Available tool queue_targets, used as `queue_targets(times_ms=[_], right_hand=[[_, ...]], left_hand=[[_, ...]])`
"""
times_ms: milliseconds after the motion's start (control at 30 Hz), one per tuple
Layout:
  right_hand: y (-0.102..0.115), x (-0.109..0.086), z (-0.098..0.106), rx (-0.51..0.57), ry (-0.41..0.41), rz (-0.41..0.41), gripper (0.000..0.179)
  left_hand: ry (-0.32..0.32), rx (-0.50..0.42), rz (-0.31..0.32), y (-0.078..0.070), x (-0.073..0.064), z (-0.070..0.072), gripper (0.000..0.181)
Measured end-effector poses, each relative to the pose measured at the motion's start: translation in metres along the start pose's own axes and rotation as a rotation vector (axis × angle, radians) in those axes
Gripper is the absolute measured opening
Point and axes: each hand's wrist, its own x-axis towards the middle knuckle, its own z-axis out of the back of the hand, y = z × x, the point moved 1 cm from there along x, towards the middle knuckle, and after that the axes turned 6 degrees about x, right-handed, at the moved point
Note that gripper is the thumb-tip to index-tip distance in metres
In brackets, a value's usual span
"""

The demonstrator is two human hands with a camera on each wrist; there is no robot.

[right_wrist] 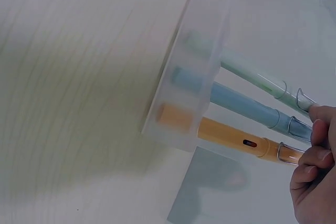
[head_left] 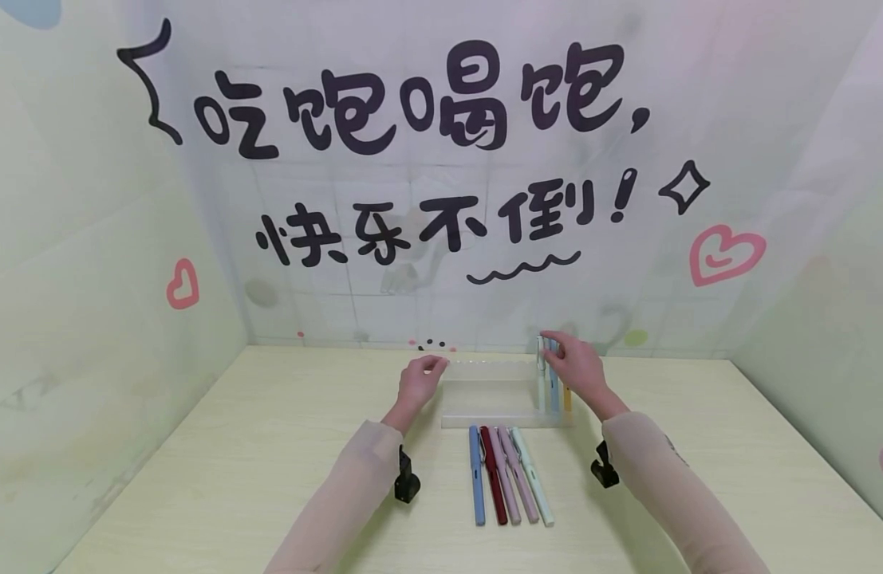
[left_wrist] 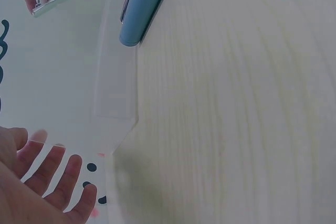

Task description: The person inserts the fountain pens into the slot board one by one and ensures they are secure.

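Observation:
A clear plastic pen stand (head_left: 490, 420) sits on the table, with a front trough and a see-through back panel. My left hand (head_left: 421, 381) pinches the upper left corner of that panel, some fingertips showing through it in the left wrist view. Three pens stand in the trough at its right end: pale green (right_wrist: 257, 81), light blue (right_wrist: 244, 103) and orange (right_wrist: 226, 136). My right hand (head_left: 579, 365) holds the pale green pen by its top end, the other fingers curled near the light blue and orange caps.
In front of the stand several pens lie side by side: a blue pen (head_left: 477, 478), a dark red pen (head_left: 494, 478), two mauve ones and a pale green one. A printed cloth backdrop (head_left: 412, 311) rises behind the table, with side panels left and right.

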Motion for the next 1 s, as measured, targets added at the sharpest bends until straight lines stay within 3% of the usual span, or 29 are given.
queue_targets(times_ms=[333, 667, 1000], right_hand=[[-0.001, -0.001, 0.002, 0.041, -0.021, 0.013, 0.035], [-0.001, -0.015, 0.005, 0.148, -0.071, 0.107, 0.029], [-0.002, -0.043, -0.006, 0.251, 0.019, 0.063, 0.024]], left_hand=[[0.0, -0.004, -0.007, 0.0, 0.0, -0.001, 0.025], [-0.002, -0.008, 0.004, 0.001, 0.0, -0.001, 0.027], [0.001, -0.019, 0.0, 0.002, -0.001, -0.001, 0.027]])
